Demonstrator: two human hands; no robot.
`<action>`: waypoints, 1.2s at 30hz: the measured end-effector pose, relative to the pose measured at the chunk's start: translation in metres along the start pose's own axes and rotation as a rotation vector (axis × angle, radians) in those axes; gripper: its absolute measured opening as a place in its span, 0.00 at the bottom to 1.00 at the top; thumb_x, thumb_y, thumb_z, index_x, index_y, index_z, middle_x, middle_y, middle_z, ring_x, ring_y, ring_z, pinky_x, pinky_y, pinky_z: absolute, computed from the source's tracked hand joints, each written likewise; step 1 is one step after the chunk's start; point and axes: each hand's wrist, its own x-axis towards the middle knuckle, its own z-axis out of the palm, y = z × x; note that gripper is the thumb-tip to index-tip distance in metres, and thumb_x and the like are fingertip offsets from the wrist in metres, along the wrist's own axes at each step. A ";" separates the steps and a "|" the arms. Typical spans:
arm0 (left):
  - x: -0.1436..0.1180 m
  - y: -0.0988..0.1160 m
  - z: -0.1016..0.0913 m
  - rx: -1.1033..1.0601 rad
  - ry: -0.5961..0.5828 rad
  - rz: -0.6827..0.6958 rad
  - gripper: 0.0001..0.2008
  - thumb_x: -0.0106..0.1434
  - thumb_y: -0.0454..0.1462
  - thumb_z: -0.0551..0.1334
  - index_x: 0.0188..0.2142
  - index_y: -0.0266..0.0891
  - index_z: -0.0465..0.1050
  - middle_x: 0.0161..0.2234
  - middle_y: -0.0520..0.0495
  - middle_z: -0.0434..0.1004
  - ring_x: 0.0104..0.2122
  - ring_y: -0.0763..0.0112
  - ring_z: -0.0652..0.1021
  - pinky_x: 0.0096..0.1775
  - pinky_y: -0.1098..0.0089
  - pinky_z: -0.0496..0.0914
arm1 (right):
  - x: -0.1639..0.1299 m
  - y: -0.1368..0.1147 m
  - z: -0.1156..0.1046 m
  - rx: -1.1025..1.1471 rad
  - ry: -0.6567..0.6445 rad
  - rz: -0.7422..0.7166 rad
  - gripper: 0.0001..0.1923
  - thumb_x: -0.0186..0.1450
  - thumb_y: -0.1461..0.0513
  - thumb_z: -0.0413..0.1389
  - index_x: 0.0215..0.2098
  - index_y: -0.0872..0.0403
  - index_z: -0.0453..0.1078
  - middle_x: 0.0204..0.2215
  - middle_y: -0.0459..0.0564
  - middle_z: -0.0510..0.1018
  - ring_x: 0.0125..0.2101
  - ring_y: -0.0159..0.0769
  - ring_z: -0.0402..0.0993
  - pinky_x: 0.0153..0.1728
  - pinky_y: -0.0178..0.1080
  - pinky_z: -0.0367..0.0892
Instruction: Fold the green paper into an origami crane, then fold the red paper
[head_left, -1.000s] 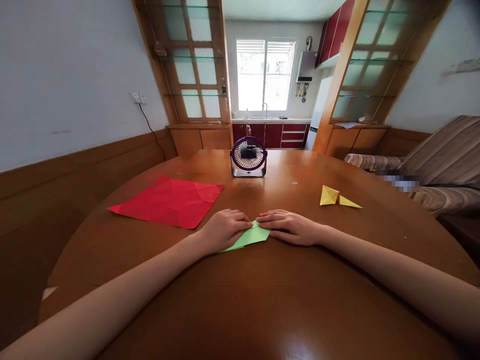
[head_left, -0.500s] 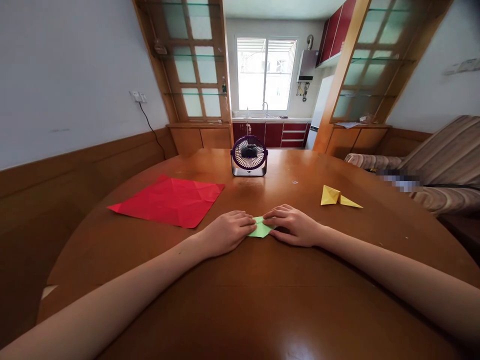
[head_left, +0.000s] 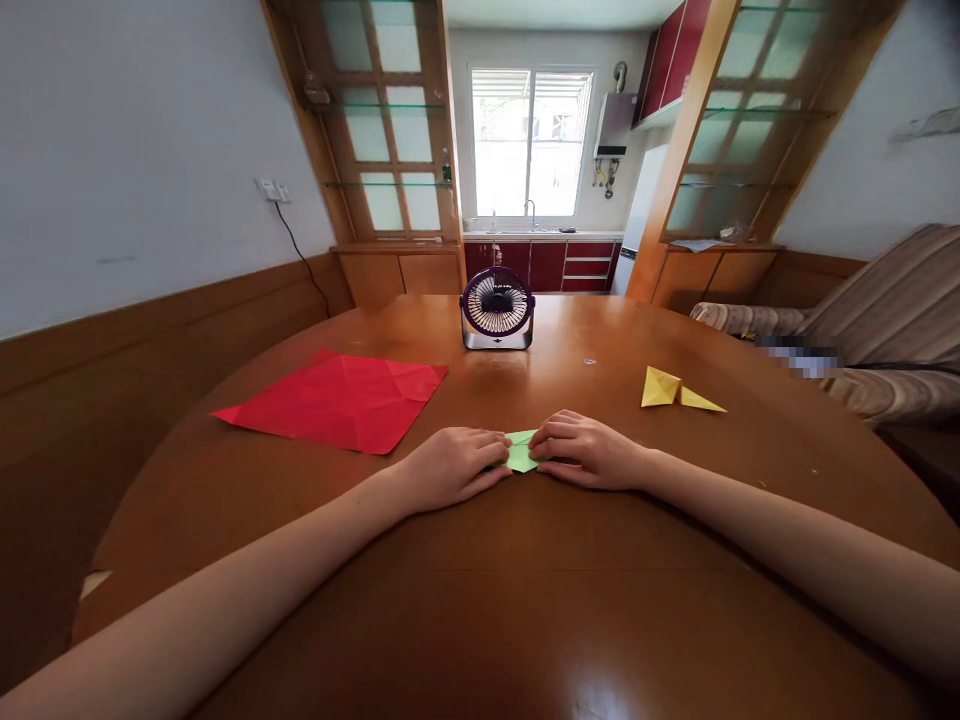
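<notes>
A small piece of folded green paper (head_left: 521, 456) lies on the table between my hands. My left hand (head_left: 459, 464) grips its left side, the fingertips on top and the thumb at the near edge. On the right side, my right hand (head_left: 589, 452) closes on the same paper with bent fingers above and the thumb below. Both ends of the green paper are hidden under the fingers. A crease line runs across its upper part.
A large creased red sheet of paper (head_left: 337, 400) lies to the left. A yellow folded paper shape (head_left: 664, 388) rests to the right. Beyond my hands stands a small purple desk fan (head_left: 497, 305) on the round wooden table (head_left: 510, 610). A striped armchair (head_left: 885, 310) is at the right.
My left thumb has moved out along the near edge of the green paper. The fingers of my right hand have shifted slightly, covering a little more of its right side.
</notes>
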 end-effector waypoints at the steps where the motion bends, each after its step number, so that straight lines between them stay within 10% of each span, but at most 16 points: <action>1: 0.000 0.000 -0.001 -0.013 -0.002 -0.006 0.12 0.71 0.41 0.51 0.39 0.39 0.71 0.44 0.42 0.79 0.46 0.64 0.78 0.49 0.66 0.71 | 0.000 0.000 0.000 0.004 0.001 -0.002 0.11 0.71 0.60 0.49 0.44 0.55 0.71 0.40 0.55 0.77 0.40 0.37 0.72 0.45 0.43 0.67; 36: 0.005 0.000 0.012 -0.445 0.195 -0.660 0.14 0.57 0.45 0.65 0.22 0.38 0.74 0.43 0.44 0.75 0.43 0.61 0.77 0.48 0.59 0.71 | 0.013 -0.008 0.008 0.247 0.048 0.536 0.10 0.66 0.60 0.53 0.27 0.56 0.65 0.30 0.48 0.68 0.32 0.33 0.65 0.35 0.36 0.62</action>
